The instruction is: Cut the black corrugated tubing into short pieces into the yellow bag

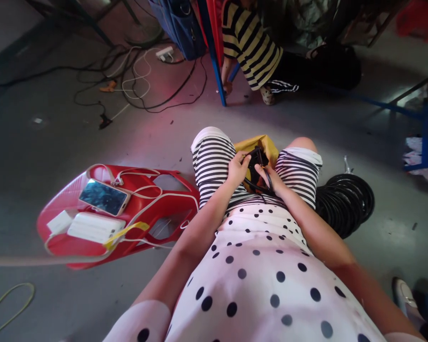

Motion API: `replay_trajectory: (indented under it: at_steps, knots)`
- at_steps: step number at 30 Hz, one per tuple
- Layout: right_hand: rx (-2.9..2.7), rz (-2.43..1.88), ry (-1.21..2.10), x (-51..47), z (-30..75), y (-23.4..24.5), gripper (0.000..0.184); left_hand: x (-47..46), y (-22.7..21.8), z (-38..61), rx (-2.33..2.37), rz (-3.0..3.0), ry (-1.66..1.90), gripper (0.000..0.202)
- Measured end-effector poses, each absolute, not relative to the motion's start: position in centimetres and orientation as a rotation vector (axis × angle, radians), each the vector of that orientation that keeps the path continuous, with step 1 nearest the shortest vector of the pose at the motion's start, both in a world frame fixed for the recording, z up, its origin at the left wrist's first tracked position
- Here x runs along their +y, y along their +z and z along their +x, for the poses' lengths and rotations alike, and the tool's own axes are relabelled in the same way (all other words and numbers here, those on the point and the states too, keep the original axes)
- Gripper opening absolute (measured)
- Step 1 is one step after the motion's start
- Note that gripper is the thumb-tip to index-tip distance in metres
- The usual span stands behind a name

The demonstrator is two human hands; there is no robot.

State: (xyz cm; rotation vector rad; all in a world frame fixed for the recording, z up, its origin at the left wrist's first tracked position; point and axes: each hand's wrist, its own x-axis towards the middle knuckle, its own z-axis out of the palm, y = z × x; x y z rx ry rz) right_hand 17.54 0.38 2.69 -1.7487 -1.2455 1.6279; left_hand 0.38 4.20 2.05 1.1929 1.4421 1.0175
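Between my knees, my left hand (238, 167) is closed, thumb and fingers pinched on a black cable (254, 151). My right hand (270, 177) is closed around another stretch of black cable, which curves past its thumb. Whether both hands hold one and the same piece, I cannot tell. Just beneath them a yellow bag (269, 148) gapes open on my lap, with dark and orange-brown things inside that are too small to name. To the right of my leg, a thick coil of black cable (345, 202) rests on the floor.
On my left a red plastic stool (139, 211) lies on its side, bearing a phone (104, 196), a white power bank (94, 227) and pale cords. Tangled cables (128, 78) cover the floor ahead. A person in a striped shirt (251, 42) crouches beyond a blue metal frame (214, 52).
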Motion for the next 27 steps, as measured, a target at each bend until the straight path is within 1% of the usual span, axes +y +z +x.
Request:
replay_trajectory:
  at_steps: [2, 7, 16, 27]
  knots:
    - [-1.189, -1.79, 1.609, 0.3, 17.7, 2.7, 0.082, 4.2, 2.2, 0.5, 1.456, 1.256, 0.993, 0.007]
    - [-1.218, -1.796, 1.55, 0.4, 18.1, 2.3, 0.076, 4.3, 2.1, 0.4, 1.441, 1.325, 0.935, 0.014]
    - [-1.267, -1.816, 1.507, 0.3, 18.6, 1.8, 0.073, 4.6, 0.0, 0.1, 1.38, 1.319, 0.974, 0.016]
    - [-1.342, -1.865, 1.531, 0.7, 18.6, 1.4, 0.07, 4.6, 0.4, 0.2, 1.388, 1.382, 0.942, 0.016]
